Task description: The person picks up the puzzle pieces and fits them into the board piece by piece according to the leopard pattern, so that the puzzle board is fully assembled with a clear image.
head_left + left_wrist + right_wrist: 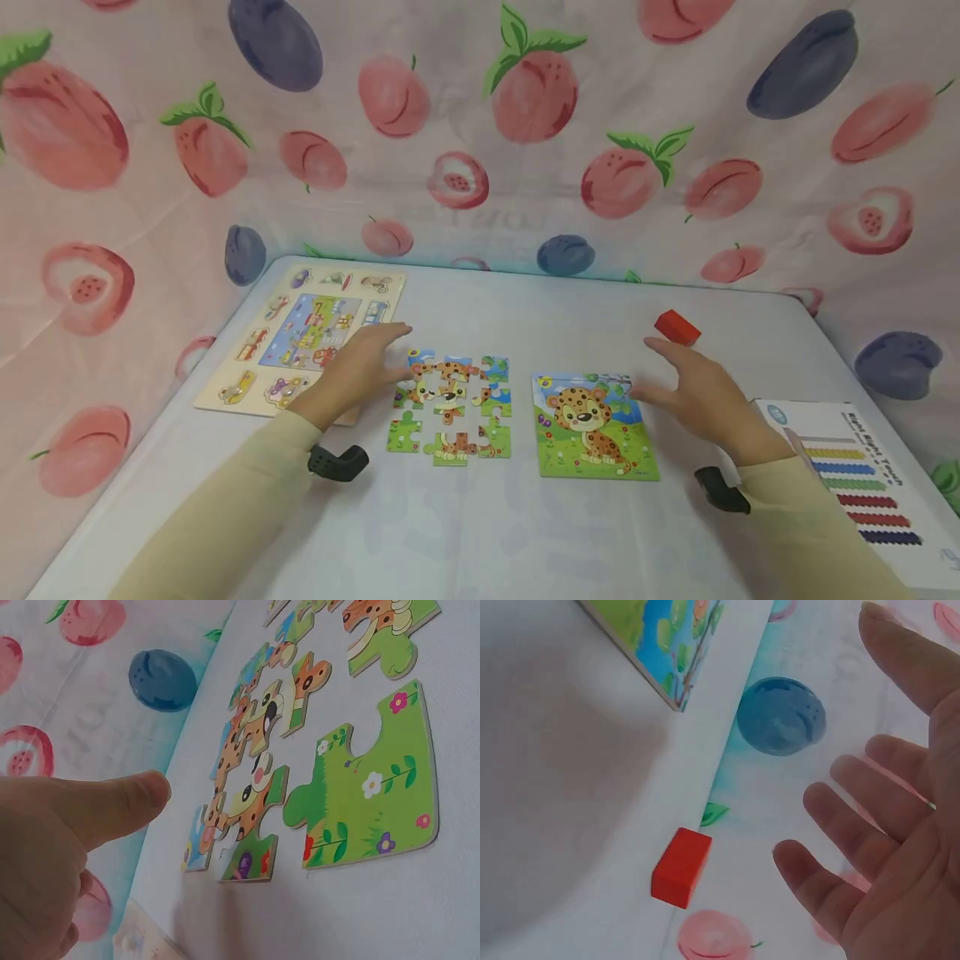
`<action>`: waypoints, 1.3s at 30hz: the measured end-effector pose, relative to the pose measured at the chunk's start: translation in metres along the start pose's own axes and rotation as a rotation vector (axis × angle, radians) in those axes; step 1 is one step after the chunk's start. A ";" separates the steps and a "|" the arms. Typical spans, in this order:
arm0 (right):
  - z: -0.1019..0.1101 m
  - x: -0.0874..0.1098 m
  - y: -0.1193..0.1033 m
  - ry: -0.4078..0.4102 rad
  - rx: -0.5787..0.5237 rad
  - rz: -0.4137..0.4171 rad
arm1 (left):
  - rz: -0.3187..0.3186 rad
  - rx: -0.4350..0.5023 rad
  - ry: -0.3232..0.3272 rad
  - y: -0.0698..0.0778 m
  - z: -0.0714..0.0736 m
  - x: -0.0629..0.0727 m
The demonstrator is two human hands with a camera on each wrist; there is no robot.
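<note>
Loose jigsaw pieces of a leopard picture lie spread on the white table, with gaps between them. Just left of them my left hand hovers, fingers extended and nothing in them; its thumb points toward the pieces in the left wrist view. To the right of the pieces lies a square leopard picture board. My right hand is held above the table by that board's right edge, fingers spread and palm bare. Beyond its fingertips sits a red block, also seen in the right wrist view.
A wooden vehicle puzzle board lies at the back left, partly behind my left hand. At the right edge is a white box with coloured strips printed on it, partly under my right forearm. A fruit-patterned cloth stands behind the table.
</note>
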State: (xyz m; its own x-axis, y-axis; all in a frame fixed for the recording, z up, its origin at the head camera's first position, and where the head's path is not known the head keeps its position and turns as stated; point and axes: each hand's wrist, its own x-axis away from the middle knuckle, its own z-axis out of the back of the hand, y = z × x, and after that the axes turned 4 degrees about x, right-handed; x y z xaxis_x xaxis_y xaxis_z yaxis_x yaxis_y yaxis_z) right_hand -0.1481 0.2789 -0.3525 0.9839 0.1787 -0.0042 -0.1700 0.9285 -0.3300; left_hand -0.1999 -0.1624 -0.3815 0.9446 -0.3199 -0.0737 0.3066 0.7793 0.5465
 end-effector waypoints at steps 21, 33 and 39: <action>-0.037 -0.004 0.002 -0.124 -0.087 -0.026 | 0.050 0.043 -0.074 -0.008 -0.021 -0.013; -0.045 0.003 0.010 -0.186 -0.091 -0.080 | 0.066 0.052 -0.133 -0.008 -0.022 -0.021; -0.046 0.005 0.010 -0.202 -0.085 -0.109 | 0.099 0.083 -0.152 -0.011 -0.022 -0.024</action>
State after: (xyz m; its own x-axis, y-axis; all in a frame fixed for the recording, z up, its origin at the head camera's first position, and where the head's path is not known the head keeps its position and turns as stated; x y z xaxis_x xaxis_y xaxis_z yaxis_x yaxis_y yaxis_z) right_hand -0.1427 0.2736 -0.3995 0.9638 0.1485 0.2214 -0.0501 0.9166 -0.3967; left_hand -0.2238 -0.1510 -0.4044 0.9390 -0.3267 0.1076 0.1963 0.7660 0.6122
